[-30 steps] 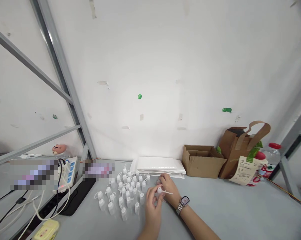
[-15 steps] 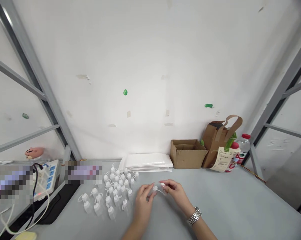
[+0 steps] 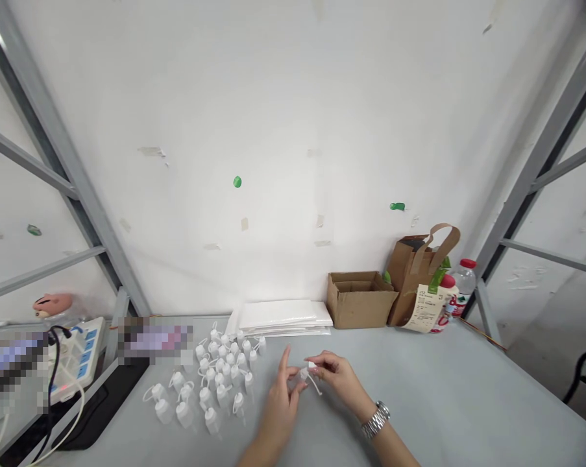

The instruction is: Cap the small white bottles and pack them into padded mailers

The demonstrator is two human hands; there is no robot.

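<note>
Both hands meet over the grey table (image 3: 448, 402), pinching one small white dropper bottle (image 3: 304, 374) between them. My left hand (image 3: 279, 405) holds the bottle's body with thumb and a finger, its index finger pointing up. My right hand (image 3: 335, 377), with a metal watch (image 3: 376, 419) on the wrist, pinches the white cap (image 3: 313, 366) that hangs on a thin tether. Just left of my hands stand several identical white bottles (image 3: 219, 376) with tethered caps.
A stack of white bags (image 3: 283, 316) lies against the wall. Beside it stand an open cardboard box (image 3: 359, 299), a brown paper bag (image 3: 416, 275) and red-capped bottles (image 3: 461, 285). Grey frame posts rise at both sides; a power strip (image 3: 76, 350) with cables sits at the left.
The view has swung right and the table has shifted left in frame. My hands stay together on the small bottle; my left index finger has lifted.
</note>
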